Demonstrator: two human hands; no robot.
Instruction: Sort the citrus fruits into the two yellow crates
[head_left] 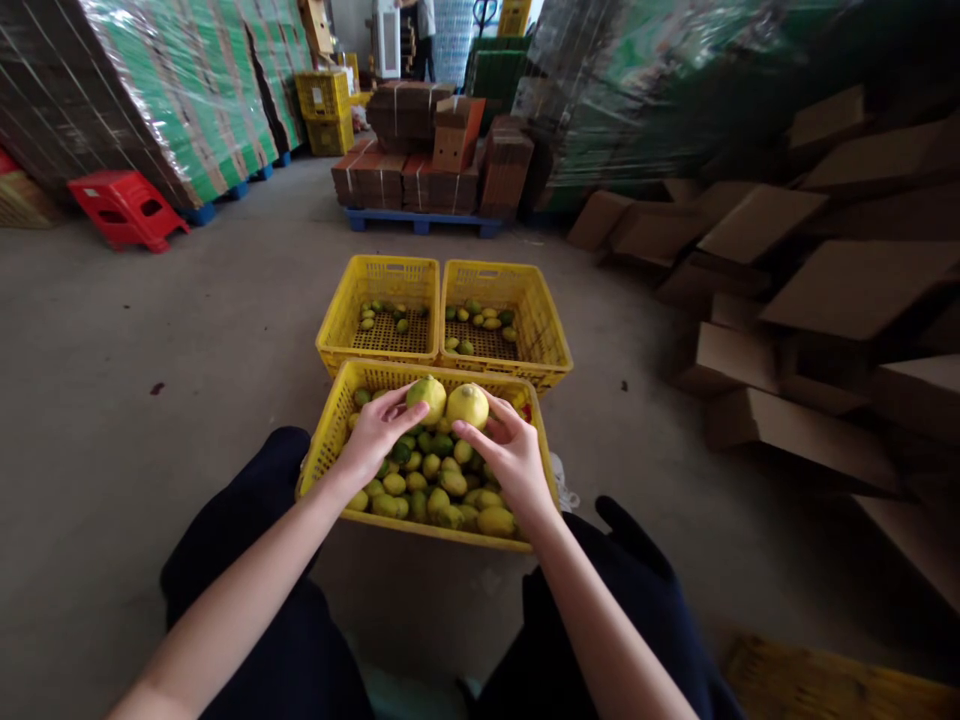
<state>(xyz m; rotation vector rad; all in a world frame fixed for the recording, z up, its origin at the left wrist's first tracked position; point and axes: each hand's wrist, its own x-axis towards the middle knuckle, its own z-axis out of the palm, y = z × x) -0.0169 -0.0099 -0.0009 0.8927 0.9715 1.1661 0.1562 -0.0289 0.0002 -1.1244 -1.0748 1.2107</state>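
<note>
I hold the left lemon (428, 394) and right lemon (468, 407) over the near crate (328, 430), toward its far edge. Left fingers (417, 410) and right fingers (471, 436): spread to fruit width, one lemon each. Judged step: holding the pair side by side. Moving either calls for a firm grip.

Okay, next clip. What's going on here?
A person holds up two lemon-like fruits side by side: a greenish-yellow fruit in the left hand and a yellow fruit in the right hand. Below is a front crate with many green and yellow fruits. Just beyond stand a back-left crate and a back-right crate, each holding far fewer.
</note>
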